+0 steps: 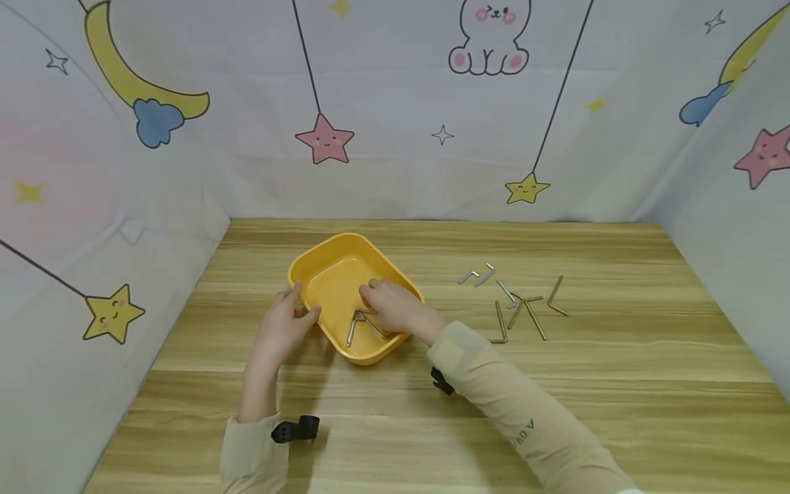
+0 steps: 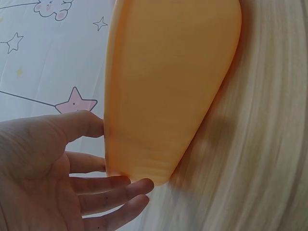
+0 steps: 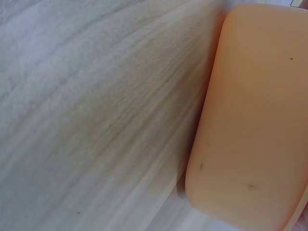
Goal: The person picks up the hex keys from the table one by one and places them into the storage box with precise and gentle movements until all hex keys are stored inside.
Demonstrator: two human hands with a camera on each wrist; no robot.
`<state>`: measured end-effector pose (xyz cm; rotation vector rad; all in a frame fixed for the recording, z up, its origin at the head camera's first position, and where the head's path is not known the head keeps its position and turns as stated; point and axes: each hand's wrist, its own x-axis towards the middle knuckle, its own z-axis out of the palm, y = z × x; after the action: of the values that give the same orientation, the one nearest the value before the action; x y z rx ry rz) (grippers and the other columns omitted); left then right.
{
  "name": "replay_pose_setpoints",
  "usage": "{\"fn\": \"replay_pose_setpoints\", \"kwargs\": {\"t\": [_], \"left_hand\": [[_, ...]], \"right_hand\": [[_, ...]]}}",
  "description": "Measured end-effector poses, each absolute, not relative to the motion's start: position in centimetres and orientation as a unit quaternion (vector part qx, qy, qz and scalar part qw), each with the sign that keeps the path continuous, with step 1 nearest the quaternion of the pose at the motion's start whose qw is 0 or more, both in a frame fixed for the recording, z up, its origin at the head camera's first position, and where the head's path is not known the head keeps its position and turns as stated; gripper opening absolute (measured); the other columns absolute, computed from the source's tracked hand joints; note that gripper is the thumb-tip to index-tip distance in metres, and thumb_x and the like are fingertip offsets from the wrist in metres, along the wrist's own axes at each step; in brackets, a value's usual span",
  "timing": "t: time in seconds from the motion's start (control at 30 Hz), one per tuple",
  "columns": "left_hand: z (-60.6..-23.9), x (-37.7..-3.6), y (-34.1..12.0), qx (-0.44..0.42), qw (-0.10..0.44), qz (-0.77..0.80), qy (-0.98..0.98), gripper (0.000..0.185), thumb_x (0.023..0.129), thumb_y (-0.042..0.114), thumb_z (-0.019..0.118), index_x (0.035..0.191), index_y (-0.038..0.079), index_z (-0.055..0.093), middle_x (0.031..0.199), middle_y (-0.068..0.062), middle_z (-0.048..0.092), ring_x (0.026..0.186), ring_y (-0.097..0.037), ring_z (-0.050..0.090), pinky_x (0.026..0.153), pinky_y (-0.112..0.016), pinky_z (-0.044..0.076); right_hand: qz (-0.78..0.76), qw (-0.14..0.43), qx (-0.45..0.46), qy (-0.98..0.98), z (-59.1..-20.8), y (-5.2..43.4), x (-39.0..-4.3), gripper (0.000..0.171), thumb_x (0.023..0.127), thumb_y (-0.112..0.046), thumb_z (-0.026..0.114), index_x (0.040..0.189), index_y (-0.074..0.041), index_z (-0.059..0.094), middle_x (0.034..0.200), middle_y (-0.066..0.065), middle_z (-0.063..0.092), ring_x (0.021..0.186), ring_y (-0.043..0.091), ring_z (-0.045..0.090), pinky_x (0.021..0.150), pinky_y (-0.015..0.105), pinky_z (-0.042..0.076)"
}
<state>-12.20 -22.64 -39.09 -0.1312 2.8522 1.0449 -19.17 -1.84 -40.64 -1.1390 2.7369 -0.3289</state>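
In the head view, my left hand (image 1: pixel 282 328) holds the near-left rim of a yellow plastic box (image 1: pixel 389 348), thumb and a fingertip over the edge. The left wrist view shows the other fingers of this hand (image 2: pixel 72 168) against the outside wall of the box (image 2: pixel 163 86). My right hand (image 1: pixel 395 307) reaches over the box's right rim, fingers bent down inside. L-shaped hex keys (image 1: pixel 350 331) lie on the box floor beside and partly under it. Its fingertips are hidden, so I cannot tell whether it grips one.
To the right of the box, several hex keys lie loose on the wooden table (image 1: pixel 648 384): small silver ones (image 1: pixel 485 276) farther back, brass-coloured ones (image 1: pixel 535 321) nearer. A printed cloth (image 1: pixel 395 185) stands behind the table and along both sides.
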Motion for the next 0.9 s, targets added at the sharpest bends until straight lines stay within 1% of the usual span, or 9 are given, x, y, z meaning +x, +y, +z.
{"fn": "replay_pose_setpoints", "kwargs": {"t": [0.17,0.37,0.53,0.7,0.9], "left_hand": [[-39.0,-12.2,-22.6,-0.044,0.050,0.348,0.935,0.071,0.097,0.029,0.053,0.152,-0.002,0.019,0.151,-0.028,0.030,0.118,-0.039,0.055,0.096,-0.052,0.047],[-39.1,-12.2,-22.6,-0.042,0.049,0.347,0.936,0.071,0.097,0.029,0.053,0.151,-0.002,0.020,0.151,-0.028,0.031,0.117,-0.039,0.056,0.095,-0.052,0.048],[-39.2,-12.2,-22.5,-0.043,0.049,0.347,0.935,0.071,0.097,0.029,0.053,0.151,-0.002,0.020,0.150,-0.028,0.031,0.117,-0.040,0.055,0.097,-0.053,0.047],[-39.1,-12.2,-22.5,-0.044,0.048,0.351,0.934,0.071,0.097,0.029,0.053,0.151,-0.003,0.020,0.150,-0.029,0.031,0.118,-0.040,0.055,0.097,-0.053,0.046],[-39.0,-12.2,-22.5,-0.047,0.050,0.349,0.935,0.071,0.097,0.029,0.052,0.152,-0.002,0.019,0.151,-0.028,0.030,0.119,-0.040,0.055,0.097,-0.053,0.046]], "right_hand": [[-0.108,0.072,-0.380,0.916,-40.6,-1.7,-19.1,0.012,0.086,0.001,0.059,0.095,-0.007,0.058,0.085,0.003,0.052,0.073,0.016,0.044,0.061,0.023,0.036],[-0.108,0.051,-0.376,0.919,-40.5,-1.4,-19.0,0.014,0.083,0.001,0.058,0.094,-0.008,0.060,0.087,0.003,0.056,0.074,0.015,0.046,0.062,0.024,0.038],[-0.108,0.018,-0.372,0.922,-40.4,-0.9,-18.8,0.010,0.083,-0.002,0.061,0.090,-0.010,0.060,0.087,0.001,0.058,0.074,0.014,0.048,0.063,0.024,0.040],[-0.137,-0.016,-0.364,0.921,-40.0,-0.1,-18.5,0.009,0.084,-0.003,0.060,0.087,-0.012,0.059,0.084,0.000,0.058,0.070,0.012,0.049,0.059,0.024,0.040],[-0.163,-0.058,-0.367,0.914,-39.6,0.7,-17.8,0.008,0.084,-0.004,0.061,0.084,-0.012,0.059,0.081,0.000,0.057,0.071,0.013,0.050,0.061,0.026,0.043]]}}
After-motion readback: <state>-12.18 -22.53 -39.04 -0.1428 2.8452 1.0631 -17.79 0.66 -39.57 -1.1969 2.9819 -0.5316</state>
